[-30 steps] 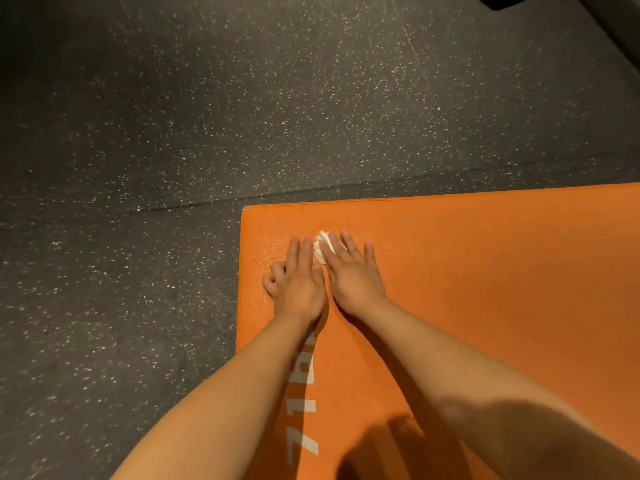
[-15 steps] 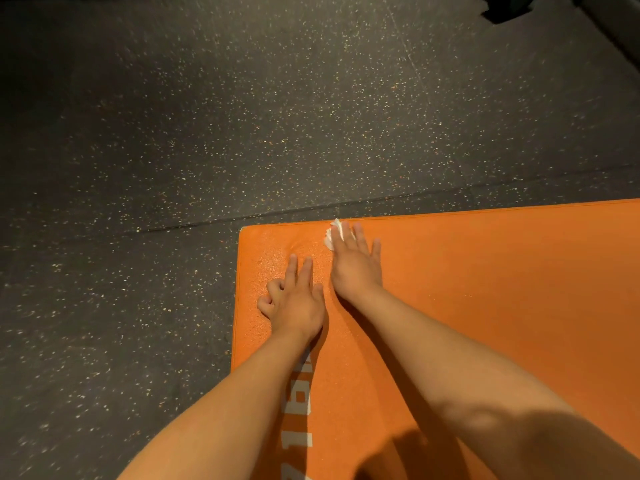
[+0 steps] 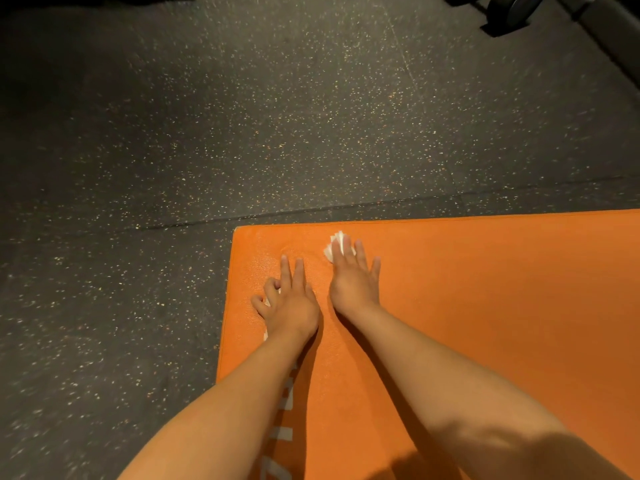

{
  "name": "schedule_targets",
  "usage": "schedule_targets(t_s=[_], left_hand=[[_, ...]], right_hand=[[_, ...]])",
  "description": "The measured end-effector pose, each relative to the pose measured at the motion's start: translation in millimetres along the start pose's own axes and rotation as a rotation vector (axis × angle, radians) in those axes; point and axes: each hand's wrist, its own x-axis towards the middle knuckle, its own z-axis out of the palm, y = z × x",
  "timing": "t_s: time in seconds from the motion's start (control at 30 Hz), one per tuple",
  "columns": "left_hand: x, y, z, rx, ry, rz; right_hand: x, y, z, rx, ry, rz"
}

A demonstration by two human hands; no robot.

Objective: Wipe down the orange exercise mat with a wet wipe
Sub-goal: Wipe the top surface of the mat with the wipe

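Two bare arms reach up from the bottom of the picture. The left arm (image 3: 225,410) comes in at about 6 o'clock and the right arm (image 3: 450,393) at about 5 o'clock. Both lie over the orange mat (image 3: 502,306), which fills the picture from 3 o'clock round to 6 o'clock. White letters (image 3: 284,434) run along the mat next to the left arm, and the arm covers part of them. The left hand (image 3: 291,303) rests on the mat near its left edge. Two of its fingers lie straight and two are bent, and it holds nothing. The right hand (image 3: 353,282) is just beside it, at about 2 o'clock from it. Its fingers are straight and spread, and they press flat on the white wipe (image 3: 336,240). The wipe is bunched up under the fingertips and pokes out past them. It sits on the mat close to the far edge, not far from the mat's far left corner. Past the mat is a dark floor (image 3: 242,133) with small pale specks, and a thin line (image 3: 346,206) runs across it. Some dark gear (image 3: 512,12) sits at about 1 o'clock, too dim to make out.
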Motion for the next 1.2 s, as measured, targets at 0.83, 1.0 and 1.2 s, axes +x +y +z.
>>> schedule_targets(t_s=[0.83,1.0,1.2], left_hand=[[-262.8,-22.8,72.8,-0.191,-0.053,0.044],[-319.8,-19.0,81.3,-0.234,-0.132,0.067],[-366.7,-13.8,101.5,-0.342,-0.095,0.061]], right_hand=[[-266.0,77.4,29.8,-0.192,-0.364,-0.382],[-321.6,85.7,22.3,-0.116,-0.46,-0.325],[-374.9,103.2,24.4,0.027,-0.497,-0.249]])
